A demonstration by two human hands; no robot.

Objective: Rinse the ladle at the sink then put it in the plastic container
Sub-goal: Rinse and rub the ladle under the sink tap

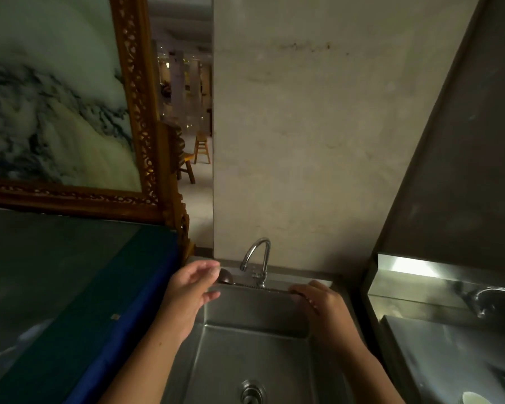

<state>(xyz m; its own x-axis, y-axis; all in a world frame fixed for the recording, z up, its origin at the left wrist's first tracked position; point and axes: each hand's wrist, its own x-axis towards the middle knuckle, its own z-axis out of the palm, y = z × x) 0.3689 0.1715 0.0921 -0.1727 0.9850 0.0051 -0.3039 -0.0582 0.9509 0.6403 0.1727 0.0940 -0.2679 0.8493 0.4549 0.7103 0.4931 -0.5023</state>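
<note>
Head view: both hands hover over the steel sink, empty. The left hand has its fingers spread apart; the right hand is loosely curled, palm down, at the back rim. A dark rounded thing (possibly the ladle's bowl; I cannot tell) sits on the ledge at about 2 o'clock from the left hand, the nearer one, beside the faucet. Its long axis is hidden. No plastic container or readable writing shows.

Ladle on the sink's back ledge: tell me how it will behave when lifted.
Probably stiff: the ladle lies straight along the sink's back ledge. Its rounded bowl could let it rock. Likely bowl-heavy, so it may tip if lifted by the handle.
</note>
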